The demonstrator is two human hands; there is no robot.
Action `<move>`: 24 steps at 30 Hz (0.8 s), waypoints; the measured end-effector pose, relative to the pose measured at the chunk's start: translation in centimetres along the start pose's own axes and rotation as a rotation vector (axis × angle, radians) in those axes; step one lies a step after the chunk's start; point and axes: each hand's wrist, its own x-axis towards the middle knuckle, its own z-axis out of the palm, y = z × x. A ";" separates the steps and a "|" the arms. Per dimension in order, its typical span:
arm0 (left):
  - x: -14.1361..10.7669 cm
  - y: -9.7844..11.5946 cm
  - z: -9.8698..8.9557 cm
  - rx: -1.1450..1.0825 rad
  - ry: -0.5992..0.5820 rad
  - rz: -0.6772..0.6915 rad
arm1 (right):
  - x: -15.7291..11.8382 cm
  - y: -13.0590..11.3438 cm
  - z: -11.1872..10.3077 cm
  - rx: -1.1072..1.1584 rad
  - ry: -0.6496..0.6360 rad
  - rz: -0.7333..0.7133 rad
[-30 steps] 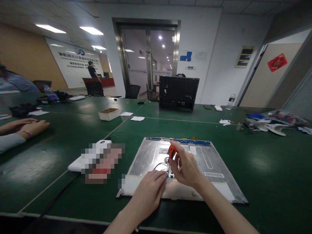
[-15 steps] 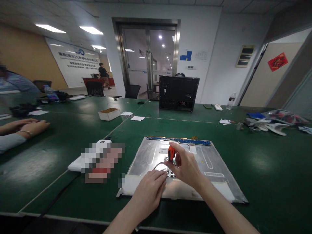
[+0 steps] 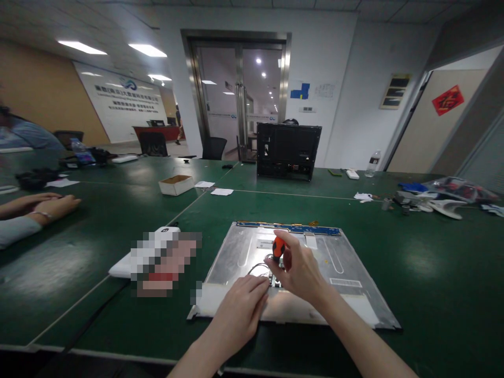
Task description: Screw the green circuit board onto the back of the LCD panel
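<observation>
A silvery flat display panel (image 3: 240, 257) lies on the green table, with a blue circuit strip (image 3: 291, 228) along its far edge. My right hand (image 3: 301, 268) pinches the orange and black handle of a screwdriver (image 3: 279, 248), held upright over the panel's middle. Its tip is hidden by the hand. Beside it, my left hand (image 3: 246, 296) rests on the panel, fingers pressed together at a small part (image 3: 277, 281) with a thin dark cable (image 3: 258, 264). What its fingertips grip, if anything, is hidden.
A white device (image 3: 122, 266) and a blurred-out patch lie left of the panel. Beyond are an open box (image 3: 176, 185), paper (image 3: 222, 192) and a black monitor housing (image 3: 289, 152). Loose parts (image 3: 429, 202) lie far right. Another person's hands (image 3: 51, 207) rest at left.
The screwdriver handle has turned slightly in my right hand's fingers. My left hand stays in place. A person in the background has walked right, partly behind the wall.
</observation>
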 end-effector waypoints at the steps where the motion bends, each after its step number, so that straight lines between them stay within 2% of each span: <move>1: 0.0 0.0 0.0 0.001 0.005 0.002 | 0.0 0.0 0.0 -0.005 0.000 -0.008; 9: 0.0 0.1 -0.1 0.000 -0.039 -0.018 | 0.0 -0.3 -0.4 0.068 -0.099 0.034; 13: 0.0 0.1 -0.1 0.002 -0.035 -0.016 | 0.0 -0.1 -0.2 0.038 -0.071 0.057; 18: -0.1 0.1 0.0 0.007 0.005 -0.004 | -0.1 0.3 -0.1 -0.013 -0.035 0.007; 24: -0.1 0.0 -0.1 0.001 0.004 0.004 | -0.1 0.0 -0.4 0.077 -0.088 0.035</move>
